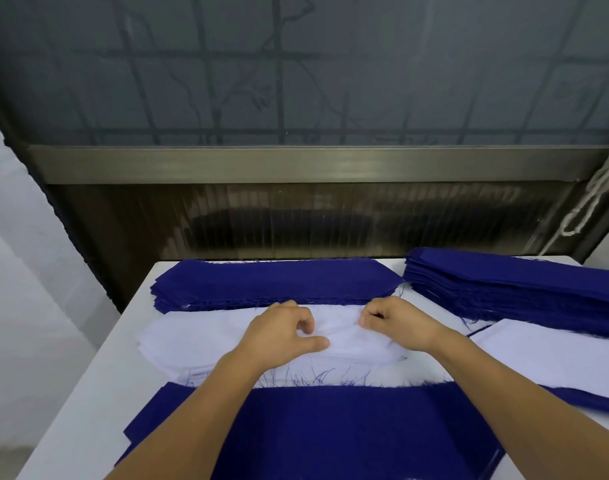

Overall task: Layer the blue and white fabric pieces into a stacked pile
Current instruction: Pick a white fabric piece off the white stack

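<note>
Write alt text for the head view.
Both hands work a white fabric stack on a white table: the right hand pinches its top piece, the left hand rests on it. Blue fabric stacks lie behind, at right, and nearest the camera.

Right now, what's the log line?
left hand: on white pile | right hand: pinching white piece | blue piece: nearest
</note>
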`<state>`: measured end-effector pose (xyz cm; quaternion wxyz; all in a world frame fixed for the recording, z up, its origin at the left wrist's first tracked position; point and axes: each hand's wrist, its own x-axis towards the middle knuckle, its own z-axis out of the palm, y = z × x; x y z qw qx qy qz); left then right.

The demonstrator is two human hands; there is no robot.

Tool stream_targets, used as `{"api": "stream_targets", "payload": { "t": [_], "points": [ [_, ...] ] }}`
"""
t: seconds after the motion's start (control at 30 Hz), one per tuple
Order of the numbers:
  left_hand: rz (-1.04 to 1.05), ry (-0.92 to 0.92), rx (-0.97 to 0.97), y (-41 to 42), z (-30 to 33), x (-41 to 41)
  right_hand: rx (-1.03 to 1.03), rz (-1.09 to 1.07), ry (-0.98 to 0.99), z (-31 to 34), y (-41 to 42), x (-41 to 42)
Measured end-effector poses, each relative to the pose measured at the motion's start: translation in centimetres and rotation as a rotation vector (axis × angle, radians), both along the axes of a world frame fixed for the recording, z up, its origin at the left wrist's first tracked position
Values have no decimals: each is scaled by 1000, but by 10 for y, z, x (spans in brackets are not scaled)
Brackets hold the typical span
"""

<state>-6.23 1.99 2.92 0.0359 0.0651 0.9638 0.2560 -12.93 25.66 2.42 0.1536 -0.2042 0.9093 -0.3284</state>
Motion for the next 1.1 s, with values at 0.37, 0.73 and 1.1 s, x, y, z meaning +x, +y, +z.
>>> {"api": "stream_targets", "payload": {
  "t": [0.37,0.73,1.1],
  "points": [
    [3,22,-27,1,-6,-9,40,-103,16,2,-10,7],
    [85,-23,-28,7,-4,-15,222,27,377,0,-18,31],
    [242,88,-155,-72,-4,21,344,4,552,-9,2,25]
  ]
}}
